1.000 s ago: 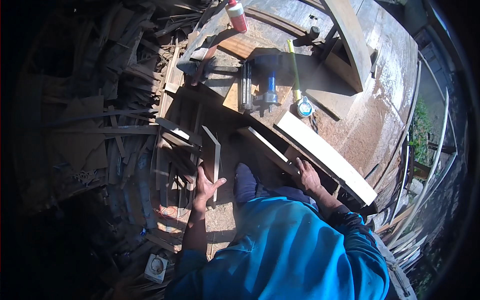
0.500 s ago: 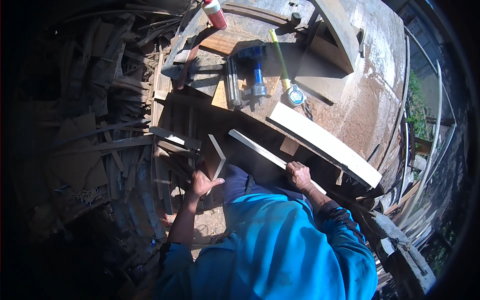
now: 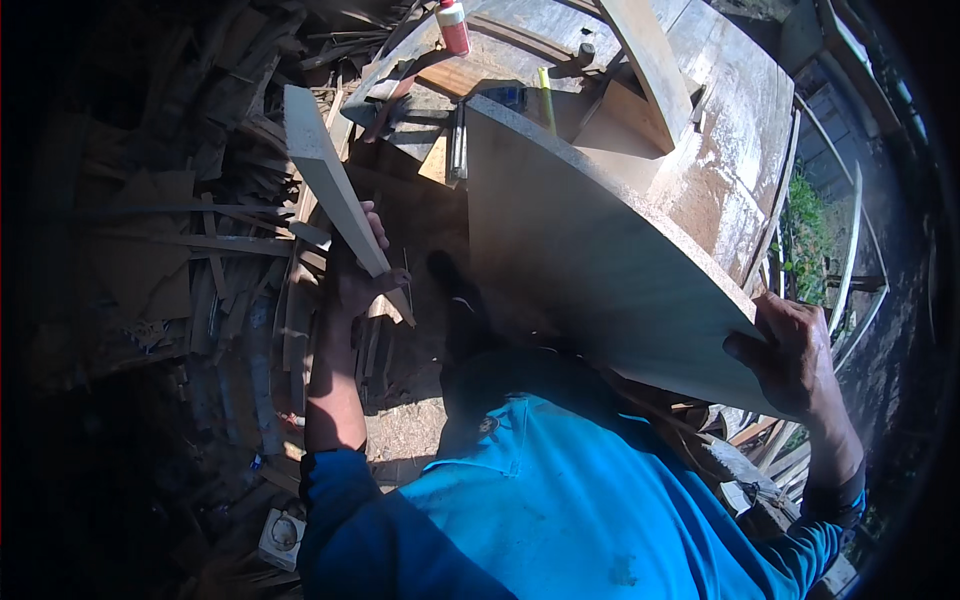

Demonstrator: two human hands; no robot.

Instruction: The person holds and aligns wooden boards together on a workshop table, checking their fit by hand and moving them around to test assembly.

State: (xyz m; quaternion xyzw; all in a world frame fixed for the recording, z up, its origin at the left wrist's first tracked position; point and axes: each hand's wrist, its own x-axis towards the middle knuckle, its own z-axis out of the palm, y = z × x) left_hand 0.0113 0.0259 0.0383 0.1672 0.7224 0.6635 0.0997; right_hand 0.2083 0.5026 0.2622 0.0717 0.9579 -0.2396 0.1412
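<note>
My left hand is wrapped round the lower part of a narrow wooden board, which stands tilted with its upper end toward the far left. Out at the right, my right hand grips the near right end of a wide wooden panel, thumb on its face and fingers over the edge. The panel slants across the front of the workbench. It hides most of a blue power tool and the lower part of a yellow tape measure.
On the bench lie a hammer, a red and white bottle and a curved wooden piece standing on edge. Scrap wood is heaped along the left. A small white box sits at the lower left.
Both hands have raised their wooden pieces. The left board has gone up and left; my right hand has moved out to the right, swinging the panel up in front of the bench tools.
</note>
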